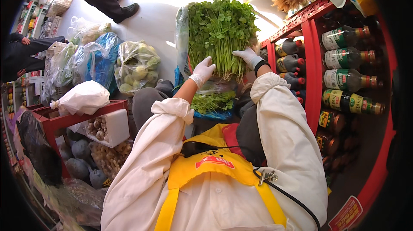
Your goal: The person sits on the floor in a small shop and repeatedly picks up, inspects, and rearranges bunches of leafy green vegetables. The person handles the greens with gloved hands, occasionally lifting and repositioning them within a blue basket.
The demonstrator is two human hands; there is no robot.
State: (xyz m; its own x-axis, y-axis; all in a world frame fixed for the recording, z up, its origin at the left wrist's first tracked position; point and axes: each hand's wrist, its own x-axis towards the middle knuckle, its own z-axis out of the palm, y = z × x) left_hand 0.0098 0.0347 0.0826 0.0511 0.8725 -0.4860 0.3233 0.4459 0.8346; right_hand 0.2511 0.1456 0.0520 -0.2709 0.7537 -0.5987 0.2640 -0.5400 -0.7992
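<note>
A broad stack of leafy green herbs with long thin stems, cilantro or leaf celery [222,28], lies before me, roots towards me, with clear plastic [182,37] along its left side. My left hand [203,71], in a thin white glove, is at the lower left edge of the stems, its fingers apart. My right hand [250,57], gloved too and with a black band at the wrist, touches the stems at the lower right, thumb towards them. Whether it grips any is not clear. More loose greens [213,101] lie nearer me on blue plastic [214,115].
Plastic bags of round green vegetables [137,69] and other produce stand left. A red frame [87,115] holds a white bag [85,97]; garlic in a white box [113,128] is beside it. Red shelving [311,76] with bottles [342,79] rises right. Two people stand beyond, left.
</note>
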